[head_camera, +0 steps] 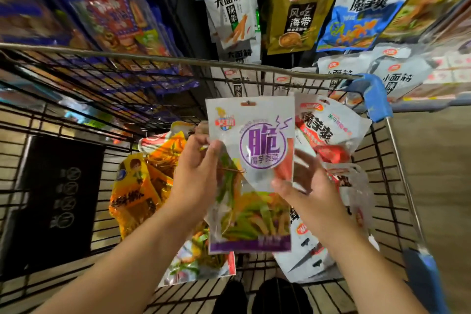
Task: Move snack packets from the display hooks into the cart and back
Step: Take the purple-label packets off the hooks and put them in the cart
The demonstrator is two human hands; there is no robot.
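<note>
Pinching the left edge of a purple-and-white packet (251, 150) about halfway up, the left hand (196, 168) has thumb and fingers curled onto the film and carries most of the hold. The right hand (305, 186) sits at the packet's right edge with fingers loosely spread, but it is blurred, so I cannot tell whether it grips the edge or only steadies it. The packet stands upright between the two hands, face toward the camera, with its hang hole (248, 103) at the top, and it is held above the cart (153, 58) rather than lying in it. Below and around it the cart basket holds a heap of orange packets (137, 191) on the left and white packets (328, 130) on the right. Beyond the cart's far rim, more snacks hang on the display: a white bag (229, 7), an olive bag (293, 15) and a blue-and-white bag (362, 15). With the cart well stocked and the hole turned upward, this looks like the return leg, though a packet about to be dropped in would look much the same. If it is going back, the next move calls for lifting it forward over the rim, finding a free hook and threading the small hole onto it.
</note>
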